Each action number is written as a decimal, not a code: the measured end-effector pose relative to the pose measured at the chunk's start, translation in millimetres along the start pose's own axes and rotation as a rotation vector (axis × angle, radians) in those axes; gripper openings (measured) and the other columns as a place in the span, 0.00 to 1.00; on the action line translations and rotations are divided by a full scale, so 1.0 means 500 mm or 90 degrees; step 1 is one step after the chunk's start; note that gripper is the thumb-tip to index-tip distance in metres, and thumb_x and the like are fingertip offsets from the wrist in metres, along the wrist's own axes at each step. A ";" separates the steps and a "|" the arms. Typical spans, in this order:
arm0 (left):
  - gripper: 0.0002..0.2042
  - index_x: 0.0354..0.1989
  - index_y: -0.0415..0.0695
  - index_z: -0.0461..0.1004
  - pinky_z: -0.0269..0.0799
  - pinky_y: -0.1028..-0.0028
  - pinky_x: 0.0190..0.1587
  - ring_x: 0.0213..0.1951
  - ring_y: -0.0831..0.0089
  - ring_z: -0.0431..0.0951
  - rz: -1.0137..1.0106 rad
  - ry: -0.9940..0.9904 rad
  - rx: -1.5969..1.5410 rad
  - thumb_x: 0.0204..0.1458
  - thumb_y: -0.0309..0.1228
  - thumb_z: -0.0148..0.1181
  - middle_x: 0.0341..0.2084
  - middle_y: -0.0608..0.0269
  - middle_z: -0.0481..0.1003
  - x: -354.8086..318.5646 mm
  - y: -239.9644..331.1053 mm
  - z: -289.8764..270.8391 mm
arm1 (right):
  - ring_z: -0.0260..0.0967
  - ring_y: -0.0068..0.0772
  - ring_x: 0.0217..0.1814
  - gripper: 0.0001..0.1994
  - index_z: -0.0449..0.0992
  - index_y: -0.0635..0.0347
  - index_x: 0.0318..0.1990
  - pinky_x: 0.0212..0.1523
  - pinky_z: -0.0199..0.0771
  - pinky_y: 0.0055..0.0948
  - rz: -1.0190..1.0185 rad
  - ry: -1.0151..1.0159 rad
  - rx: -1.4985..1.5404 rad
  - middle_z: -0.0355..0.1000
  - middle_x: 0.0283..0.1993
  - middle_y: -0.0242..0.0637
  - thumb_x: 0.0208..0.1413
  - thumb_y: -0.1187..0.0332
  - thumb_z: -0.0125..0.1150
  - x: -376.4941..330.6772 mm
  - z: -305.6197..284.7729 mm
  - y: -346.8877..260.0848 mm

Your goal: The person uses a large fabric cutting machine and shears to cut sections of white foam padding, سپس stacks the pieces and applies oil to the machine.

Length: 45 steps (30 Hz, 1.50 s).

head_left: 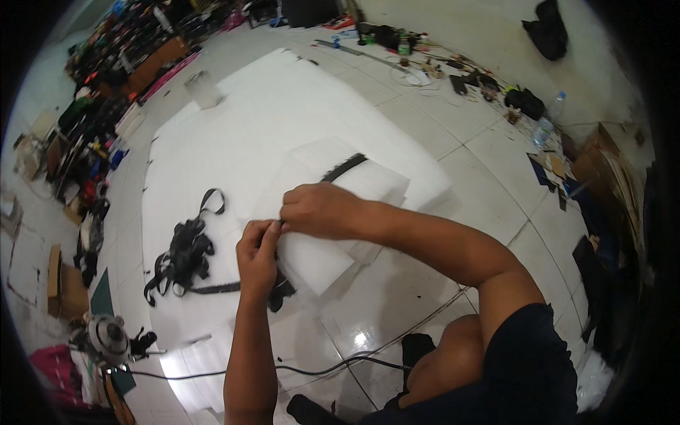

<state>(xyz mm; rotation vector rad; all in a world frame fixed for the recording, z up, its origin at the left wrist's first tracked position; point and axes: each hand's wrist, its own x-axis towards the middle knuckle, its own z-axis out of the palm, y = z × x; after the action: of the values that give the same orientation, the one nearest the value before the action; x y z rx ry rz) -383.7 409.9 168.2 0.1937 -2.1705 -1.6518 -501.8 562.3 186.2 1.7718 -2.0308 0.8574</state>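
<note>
My left hand and my right hand meet with fingers closed in a pinch. A bit of black strip shows between their fingertips. Beneath them lie folded, translucent white sheets. Another length of black strip lies across these sheets, just beyond my right hand. To the left of my hands is a tangled bundle of black strip, with one tail running behind my left wrist. More black material hangs at the near side of the sheets.
A large white sheet covers the tiled floor. A clear container stands near its far left edge. A grey machine with a black cord is at lower left. Bottles and clutter line the right wall; piles line the left.
</note>
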 end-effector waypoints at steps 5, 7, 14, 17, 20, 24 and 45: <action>0.06 0.35 0.36 0.76 0.63 0.80 0.33 0.29 0.83 0.68 -0.003 -0.021 0.007 0.58 0.27 0.58 0.28 0.68 0.74 0.000 -0.020 -0.023 | 0.71 0.39 0.35 0.03 0.73 0.59 0.27 0.34 0.75 0.37 -0.038 -0.044 -0.050 0.70 0.30 0.37 0.46 0.72 0.61 0.013 -0.010 -0.020; 0.06 0.35 0.37 0.76 0.64 0.80 0.34 0.30 0.84 0.69 0.001 -0.035 0.026 0.59 0.28 0.58 0.28 0.68 0.74 -0.007 -0.030 -0.037 | 0.71 0.39 0.35 0.03 0.73 0.59 0.27 0.34 0.75 0.37 -0.012 -0.096 -0.074 0.70 0.30 0.36 0.45 0.73 0.61 0.010 -0.021 -0.025; 0.10 0.40 0.36 0.75 0.69 0.76 0.40 0.35 0.78 0.74 0.002 -0.060 0.205 0.55 0.29 0.62 0.31 0.61 0.78 -0.012 -0.010 -0.055 | 0.71 0.38 0.36 0.03 0.73 0.59 0.27 0.36 0.74 0.38 -0.004 -0.131 -0.056 0.70 0.29 0.34 0.45 0.73 0.61 -0.013 -0.027 -0.002; 0.13 0.44 0.37 0.74 0.71 0.74 0.42 0.36 0.77 0.75 0.027 -0.164 0.380 0.51 0.29 0.63 0.32 0.59 0.78 -0.010 0.048 -0.108 | 0.70 0.38 0.37 0.04 0.72 0.59 0.27 0.37 0.74 0.37 0.009 -0.081 -0.051 0.70 0.30 0.35 0.46 0.72 0.62 -0.011 -0.020 0.009; 0.16 0.46 0.38 0.73 0.74 0.75 0.38 0.32 0.76 0.77 -0.089 -0.254 0.429 0.48 0.29 0.64 0.31 0.58 0.78 -0.004 0.076 -0.163 | 0.70 0.39 0.38 0.04 0.72 0.59 0.29 0.37 0.73 0.36 0.027 -0.053 -0.049 0.69 0.31 0.35 0.48 0.72 0.61 -0.015 -0.039 0.020; 0.11 0.41 0.36 0.74 0.73 0.78 0.33 0.28 0.79 0.77 -0.215 -0.317 0.311 0.50 0.26 0.62 0.27 0.64 0.77 -0.005 0.045 -0.226 | 0.71 0.42 0.41 0.03 0.73 0.59 0.28 0.41 0.74 0.40 0.058 -0.080 -0.056 0.70 0.32 0.38 0.49 0.70 0.58 -0.009 -0.049 0.009; 0.17 0.44 0.39 0.75 0.67 0.76 0.33 0.29 0.78 0.70 0.014 -0.127 0.320 0.49 0.35 0.69 0.27 0.66 0.71 -0.032 0.078 -0.143 | 0.68 0.38 0.41 0.07 0.80 0.52 0.37 0.46 0.61 0.38 0.103 0.012 0.078 0.74 0.32 0.32 0.54 0.64 0.59 0.023 0.036 -0.044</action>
<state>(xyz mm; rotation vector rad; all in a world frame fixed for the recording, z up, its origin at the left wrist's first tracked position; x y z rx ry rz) -335.6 363.3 216.8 0.1472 -2.6988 -1.1228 -479.9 541.1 184.0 1.6704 -2.1759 1.0635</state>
